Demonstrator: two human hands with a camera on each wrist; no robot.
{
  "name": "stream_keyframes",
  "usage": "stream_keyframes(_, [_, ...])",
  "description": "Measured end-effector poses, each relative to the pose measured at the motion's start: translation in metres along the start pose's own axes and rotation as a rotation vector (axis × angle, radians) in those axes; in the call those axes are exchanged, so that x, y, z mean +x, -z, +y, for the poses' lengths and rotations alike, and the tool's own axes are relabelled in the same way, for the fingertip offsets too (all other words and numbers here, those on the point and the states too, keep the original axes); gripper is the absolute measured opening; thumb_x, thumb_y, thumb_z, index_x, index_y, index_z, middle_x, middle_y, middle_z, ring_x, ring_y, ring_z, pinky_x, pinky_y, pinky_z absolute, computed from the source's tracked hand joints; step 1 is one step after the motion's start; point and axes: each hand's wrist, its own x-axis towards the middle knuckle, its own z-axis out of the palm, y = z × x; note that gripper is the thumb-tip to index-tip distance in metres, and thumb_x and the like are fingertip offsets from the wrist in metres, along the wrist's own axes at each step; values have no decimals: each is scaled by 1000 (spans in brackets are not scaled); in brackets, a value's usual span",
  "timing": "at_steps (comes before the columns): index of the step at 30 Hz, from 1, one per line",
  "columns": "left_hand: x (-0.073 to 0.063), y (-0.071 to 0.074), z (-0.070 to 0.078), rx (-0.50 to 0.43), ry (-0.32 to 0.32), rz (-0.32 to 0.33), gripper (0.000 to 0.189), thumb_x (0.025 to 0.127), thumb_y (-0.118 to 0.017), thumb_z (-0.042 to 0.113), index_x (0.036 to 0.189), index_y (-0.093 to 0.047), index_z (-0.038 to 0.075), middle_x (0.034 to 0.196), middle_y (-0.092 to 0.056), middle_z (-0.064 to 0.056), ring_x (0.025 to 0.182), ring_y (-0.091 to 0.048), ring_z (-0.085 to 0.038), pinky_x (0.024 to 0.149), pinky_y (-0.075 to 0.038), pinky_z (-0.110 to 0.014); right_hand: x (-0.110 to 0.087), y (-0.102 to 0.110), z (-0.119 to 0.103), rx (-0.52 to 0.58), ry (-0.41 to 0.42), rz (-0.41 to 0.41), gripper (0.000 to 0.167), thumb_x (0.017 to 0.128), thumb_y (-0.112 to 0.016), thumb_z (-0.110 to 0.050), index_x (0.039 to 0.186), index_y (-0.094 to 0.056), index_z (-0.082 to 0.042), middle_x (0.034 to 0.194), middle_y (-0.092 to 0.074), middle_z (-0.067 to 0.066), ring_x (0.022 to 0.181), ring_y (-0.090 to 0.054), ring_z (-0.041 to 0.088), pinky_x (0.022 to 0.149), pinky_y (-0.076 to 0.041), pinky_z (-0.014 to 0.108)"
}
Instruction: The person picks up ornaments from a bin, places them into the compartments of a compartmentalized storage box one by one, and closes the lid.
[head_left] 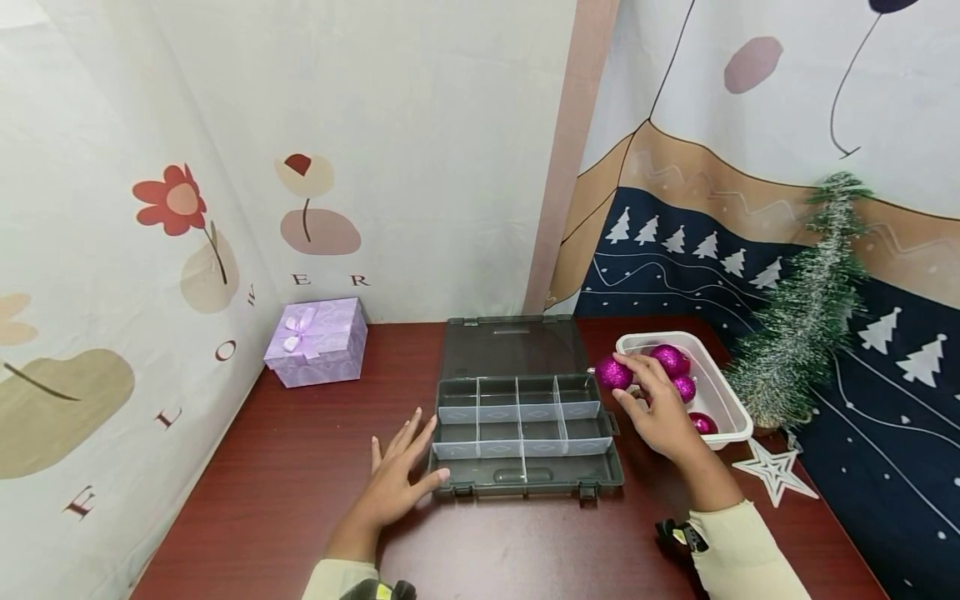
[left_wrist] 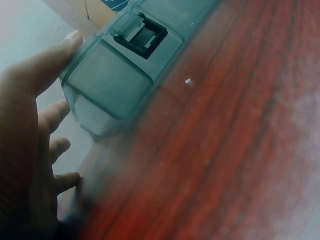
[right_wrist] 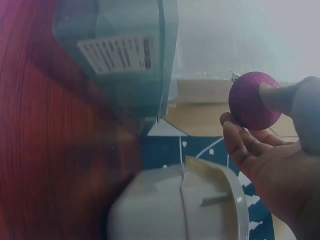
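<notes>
Between thumb and fingers my right hand [head_left: 660, 412] pinches a glittery magenta Christmas bauble [head_left: 613, 373]. It is held just right of a smoky grey compartment box [head_left: 525, 477], whose lid [head_left: 513, 346] lies folded back. White dividers split the box into several compartments, and none shows anything inside. My left hand [head_left: 397, 479] rests at the box's left side with fingers spread, the thumb at its near left corner. More magenta baubles [head_left: 670, 360] lie in a white plastic basket [head_left: 726, 408] beside the right hand. In the right wrist view the held bauble [right_wrist: 254, 100] is above the basket's level.
A lilac gift box [head_left: 318, 346] with a bow stands at the back left. At the right, a small tinsel Christmas tree [head_left: 802, 325] stands behind a white star ornament [head_left: 777, 472]. Printed cloth walls enclose the reddish-brown table [head_left: 300, 500].
</notes>
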Motion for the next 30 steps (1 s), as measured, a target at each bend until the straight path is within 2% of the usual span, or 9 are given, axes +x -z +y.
stream_keyframes(5, [0, 0, 0, -4, 2, 0, 88, 95, -76, 50, 170, -41, 20, 180, -29, -20, 161, -35, -53, 117, 5, -94, 4, -6, -6, 14, -43, -31, 59, 93, -86, -6, 148, -67, -10, 144, -60, 22, 115, -65, 33, 88, -63, 25])
stream_keyframes(7, [0, 0, 0, -3, 4, -1, 89, 95, -76, 51, 170, -41, 21, 180, -29, -20, 161, -35, -53, 118, 5, -94, 6, -8, -9, 6, -31, -29, 59, 90, -88, -6, 145, -69, -10, 143, -62, 21, 111, -66, 32, 86, -64, 28])
stream_keyframes(12, [0, -1, -2, 1, 8, -5, 88, 95, -76, 51, 171, -40, 23, 181, -28, -18, 162, -35, -53, 118, 5, -94, 11, -15, -12, 27, 23, -24, 56, 89, -88, -2, 142, -72, -9, 139, -67, 19, 97, -64, 23, 78, -60, 21])
stream_keyframes(15, [0, -1, -2, -6, 5, -4, 88, 95, -76, 51, 171, -40, 22, 181, -28, -18, 161, -35, -53, 118, 5, -94, 13, -20, -13, 53, 50, -31, 55, 90, -87, -1, 142, -72, -8, 138, -69, 19, 103, -66, 24, 81, -60, 17])
stream_keyframes(18, [0, -1, -1, -13, 3, -2, 88, 95, -76, 51, 170, -41, 22, 181, -28, -19, 161, -36, -54, 118, 5, -94, 16, -24, -15, 78, 67, -40, 54, 91, -86, -1, 143, -72, -8, 138, -70, 18, 109, -70, 30, 86, -64, 22])
stream_keyframes(20, [0, -1, -1, -12, 2, -2, 88, 95, -76, 51, 171, -40, 22, 181, -28, -19, 161, -36, -54, 118, 5, -94, 18, -26, -17, 87, 73, -47, 54, 91, -86, -1, 143, -72, -7, 138, -70, 19, 112, -71, 33, 88, -67, 31])
stream_keyframes(22, [0, -1, -2, -9, 4, -4, 88, 96, -76, 51, 171, -40, 22, 181, -28, -18, 161, -36, -53, 118, 5, -94, 21, -28, -19, 85, 68, -57, 55, 91, -87, -3, 143, -71, -7, 139, -71, 19, 113, -72, 33, 90, -68, 39])
stream_keyframes(24, [0, -1, -1, -10, 6, -5, 88, 95, -76, 51, 171, -40, 22, 181, -28, -18, 161, -35, -53, 118, 5, -94, 23, -30, -22, 73, 60, -70, 56, 91, -87, -5, 144, -70, -7, 141, -70, 19, 111, -71, 31, 89, -68, 43])
stream_keyframes(30, [0, -1, 0, -15, 7, -1, 88, 95, -76, 50, 170, -41, 20, 181, -28, -19, 161, -35, -54, 118, 5, -94, 32, -36, -33, 61, 78, -118, 56, 93, -87, -7, 146, -69, -7, 144, -68, 19, 108, -69, 29, 85, -65, 38])
